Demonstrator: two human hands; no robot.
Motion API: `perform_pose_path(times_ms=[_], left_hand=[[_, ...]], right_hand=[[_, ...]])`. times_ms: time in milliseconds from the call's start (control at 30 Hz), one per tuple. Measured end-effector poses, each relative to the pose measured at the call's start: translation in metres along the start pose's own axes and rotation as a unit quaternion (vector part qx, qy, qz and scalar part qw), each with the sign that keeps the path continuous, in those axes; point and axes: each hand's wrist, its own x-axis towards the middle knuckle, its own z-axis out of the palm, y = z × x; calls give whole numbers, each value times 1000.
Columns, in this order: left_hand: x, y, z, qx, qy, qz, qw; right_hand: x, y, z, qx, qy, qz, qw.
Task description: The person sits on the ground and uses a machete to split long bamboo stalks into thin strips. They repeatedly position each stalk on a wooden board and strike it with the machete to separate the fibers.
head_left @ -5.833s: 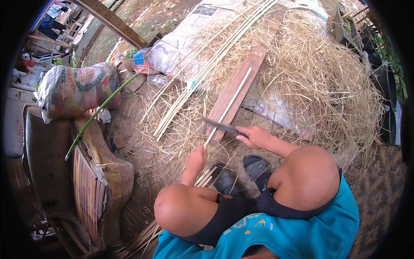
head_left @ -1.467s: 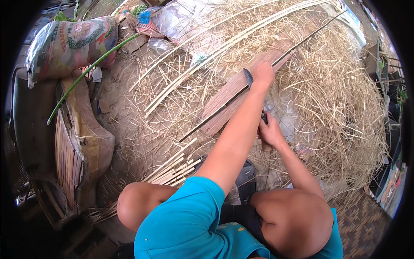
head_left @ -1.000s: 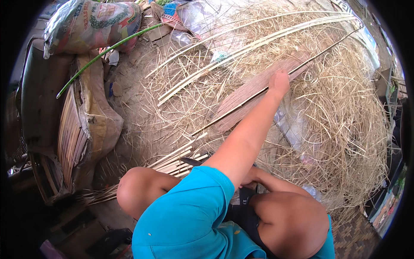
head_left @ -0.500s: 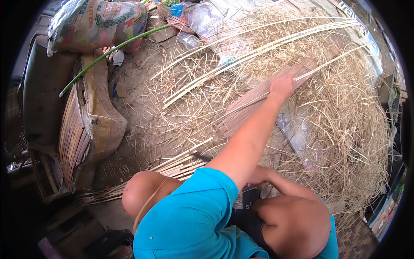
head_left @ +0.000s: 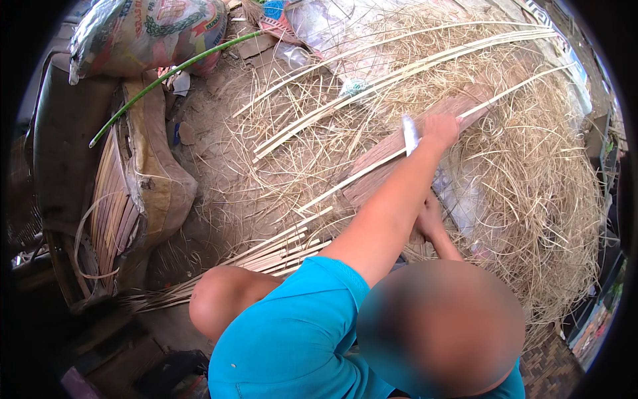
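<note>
My left hand (head_left: 441, 130) is closed on a long, thin pale bamboo strip (head_left: 508, 95), which slants over a flat brown board (head_left: 379, 183). On the near side of my left forearm, my right hand (head_left: 428, 216) is closed. A bright knife blade (head_left: 409, 135) stands across the strip, just left of my left hand. The forearm covers the rest of the knife, though its line runs down to my right hand. Both of my arms have blue sleeves.
Curly shavings (head_left: 531, 199) are heaped on the right. Several pale strips (head_left: 399, 72) lie beyond the board, and more split strips (head_left: 279, 256) lie by my left knee. A green stalk (head_left: 176, 70) leans near a stuffed sack (head_left: 146, 36). A worn padded seat (head_left: 156, 173) stands left.
My right hand has moved forward from near my lap. The knife blade has gone from beside the near strips up to the held strip. My left hand has shifted slightly right.
</note>
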Motion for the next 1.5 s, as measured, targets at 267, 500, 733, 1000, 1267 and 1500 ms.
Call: perform_pose_path(times_ms=[267,500,733,1000,1267,1500], left_hand=[[-5,-4,7,-18,32,-27,999],[-3,-4,10,3,58,12,998],[-9,-4,17,-33,33,-24,999],[-8,4,17,-7,48,14,999],[-7,-5,22,5,65,4,998],[-8,-23,17,-24,44,-29,998]], right_hand=[[-3,-15,-26,134,22,183,974],[-9,-19,21,148,-101,63,982],[6,-3,19,104,-48,3,993],[-13,5,11,47,-76,88,992],[-4,-11,9,132,-69,112,982],[-25,-59,45,44,-258,185,947]])
